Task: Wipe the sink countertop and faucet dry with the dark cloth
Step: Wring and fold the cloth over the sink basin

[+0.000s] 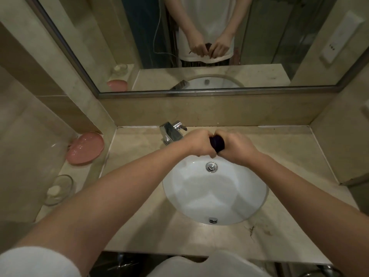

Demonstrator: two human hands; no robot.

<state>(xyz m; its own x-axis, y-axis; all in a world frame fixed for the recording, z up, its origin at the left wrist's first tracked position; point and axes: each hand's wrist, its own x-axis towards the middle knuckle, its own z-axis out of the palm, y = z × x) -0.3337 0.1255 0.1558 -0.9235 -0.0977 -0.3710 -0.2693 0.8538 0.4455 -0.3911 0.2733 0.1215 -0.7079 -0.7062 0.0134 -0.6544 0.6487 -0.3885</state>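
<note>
Faucet (pixel 171 132) at 11 o'clock of basin: polished chrome metal; basin (pixel 215 196) glossy white ceramic; countertop (pixel 289 156) smooth beige stone; cloth (pixel 217 143) dark, soft fabric.

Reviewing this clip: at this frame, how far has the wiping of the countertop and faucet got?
Nothing visibly wiped yet. The left hand and right hand both grip the bunched dark cloth above the back rim of the sink basin, apparently wringing or gathering it. The cloth touches neither the faucet nor the countertop. Whether those surfaces are wet cannot be told. Both wipes seem left to do.
</note>
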